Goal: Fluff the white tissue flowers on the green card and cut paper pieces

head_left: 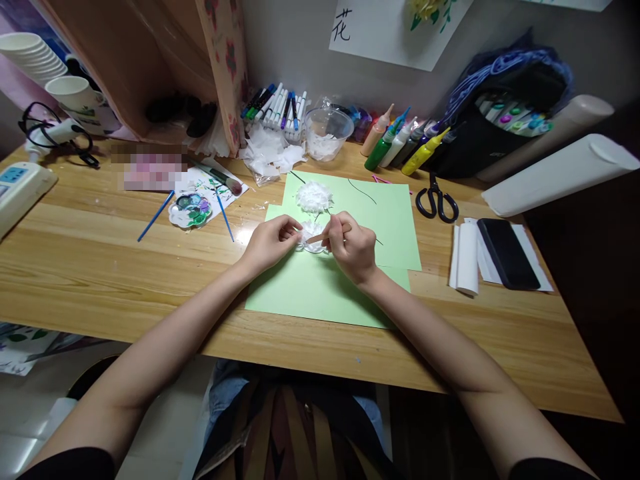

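Note:
My right hand point(353, 248) is closed round a thin, flat wooden stick point(317, 238). The stick's tip points left and rests on a round, fluffy puff of white paper bits point(314, 245) on the green sheet point(320, 287). At the puff's left edge my left hand point(273, 243) has its fingers curled, thumb and forefinger touching the white bits. Part of this puff is hidden behind both hands. Just beyond it, a second white puff point(314, 197) lies on another green sheet point(395, 227), which carries thin dark curved lines.
White paper scraps point(273, 155) and a clear plastic bowl point(327, 133) stand at the back, near paint bottles point(385, 150). Black scissors point(437, 200) and a phone point(509, 253) lie right. A paint palette point(190, 211) and blue-handled brushes point(156, 215) lie left.

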{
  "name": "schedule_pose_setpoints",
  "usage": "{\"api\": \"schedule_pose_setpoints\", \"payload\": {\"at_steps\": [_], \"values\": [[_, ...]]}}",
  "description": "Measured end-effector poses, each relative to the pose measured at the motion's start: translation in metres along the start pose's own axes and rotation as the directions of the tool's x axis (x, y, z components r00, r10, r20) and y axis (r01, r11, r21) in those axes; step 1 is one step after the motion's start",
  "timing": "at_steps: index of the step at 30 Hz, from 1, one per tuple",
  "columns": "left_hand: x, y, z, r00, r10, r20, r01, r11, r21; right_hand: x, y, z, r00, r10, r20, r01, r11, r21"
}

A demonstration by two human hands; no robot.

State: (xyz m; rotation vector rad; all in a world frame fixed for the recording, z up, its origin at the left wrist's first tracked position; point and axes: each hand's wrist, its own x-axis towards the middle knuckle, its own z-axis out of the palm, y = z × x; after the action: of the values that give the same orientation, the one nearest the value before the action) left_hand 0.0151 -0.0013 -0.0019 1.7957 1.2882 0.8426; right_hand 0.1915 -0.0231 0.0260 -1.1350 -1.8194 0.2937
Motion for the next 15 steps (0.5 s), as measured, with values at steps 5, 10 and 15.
{"api": "schedule_pose_setpoints", "payload": {"at_steps": [5,10,15], "values": [[-0.001,0.002,-0.001,1.000,-0.013,0.005,0.013,1.000,0.009,0.015,-0.005,0.007,0.997,0.076,0.033,-0.075,0.997,-0.035],[-0.002,0.003,-0.003,1.000,-0.001,0.014,0.001,1.000,0.022,0.036,-0.005,0.017,0.995,0.051,0.085,-0.040,0.990,-0.133],[-0.002,0.003,-0.003,1.000,0.003,0.015,-0.003,1.000,0.023,0.038,-0.005,0.009,0.986,0.133,0.104,-0.134,0.991,0.010]]}}
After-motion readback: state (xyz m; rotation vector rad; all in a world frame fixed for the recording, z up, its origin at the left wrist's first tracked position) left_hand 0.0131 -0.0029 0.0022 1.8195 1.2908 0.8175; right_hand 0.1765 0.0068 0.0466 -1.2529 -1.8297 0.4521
